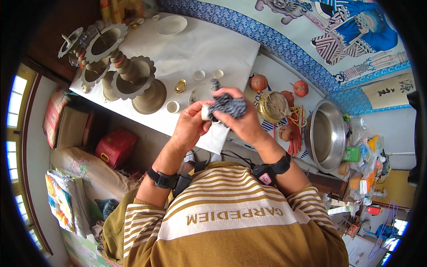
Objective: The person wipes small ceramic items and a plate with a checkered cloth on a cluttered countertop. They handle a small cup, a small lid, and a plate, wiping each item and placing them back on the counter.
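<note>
Above the white-covered table [230, 50], my left hand [190, 125] grips a small white cup [205, 112] at its side. A dark patterned cloth [230, 106] is bunched in my right hand [248, 121] and pressed against the cup; its contact inside the cup is partly hidden by my fingers. Under my hands lies a plate with a leaf pattern [197, 93], partly covered. Another white cup [172, 106] stands left of my hands. Two more small cups, one white [199, 75] and one beside it [218, 73], stand beyond the plate, near a small gold-coloured dish [180, 86].
Tiered metal stands with scalloped trays [133, 75] occupy the table's left. A white plate [171, 25] lies at the far edge. On the right are pomegranates [259, 83], a gold-coloured pot [273, 106], red sticks [295, 140] and a large metal basin [325, 135].
</note>
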`<state>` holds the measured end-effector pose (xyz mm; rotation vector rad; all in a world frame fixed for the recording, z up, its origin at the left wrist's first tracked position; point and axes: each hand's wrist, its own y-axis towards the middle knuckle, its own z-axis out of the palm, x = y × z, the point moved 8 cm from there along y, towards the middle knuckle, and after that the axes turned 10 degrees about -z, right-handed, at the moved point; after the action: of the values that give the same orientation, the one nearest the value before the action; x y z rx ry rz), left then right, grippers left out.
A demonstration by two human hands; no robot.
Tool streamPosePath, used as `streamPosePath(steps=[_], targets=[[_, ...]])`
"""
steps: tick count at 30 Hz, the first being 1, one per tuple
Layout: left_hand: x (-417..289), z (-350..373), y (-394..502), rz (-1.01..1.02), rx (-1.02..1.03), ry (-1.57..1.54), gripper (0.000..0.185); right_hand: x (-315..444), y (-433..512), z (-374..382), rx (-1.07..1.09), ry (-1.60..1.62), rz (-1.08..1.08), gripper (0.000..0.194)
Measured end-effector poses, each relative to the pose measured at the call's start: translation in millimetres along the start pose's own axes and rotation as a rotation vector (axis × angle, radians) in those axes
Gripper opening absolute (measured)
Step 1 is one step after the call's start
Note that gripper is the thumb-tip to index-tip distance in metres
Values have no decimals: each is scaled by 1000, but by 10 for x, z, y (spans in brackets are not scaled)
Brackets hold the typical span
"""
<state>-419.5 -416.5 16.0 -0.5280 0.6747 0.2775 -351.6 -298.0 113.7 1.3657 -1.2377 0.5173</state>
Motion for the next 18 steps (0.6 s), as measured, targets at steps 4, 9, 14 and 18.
streamPosePath(steps=[4,9,14,18], targets=[[29,110,2,69,-32,112,7,20,12,123,-50,-217,-63,27],[-13,231,-63,186,-63,303,9,-409,-65,75,-274,50,325,23],[15,144,-50,105,-49,2,21,-542,-70,118,-271,316,385,31],[-55,170,-60,68,153,-224,27,-360,-65,104,-123,131,241,31]])
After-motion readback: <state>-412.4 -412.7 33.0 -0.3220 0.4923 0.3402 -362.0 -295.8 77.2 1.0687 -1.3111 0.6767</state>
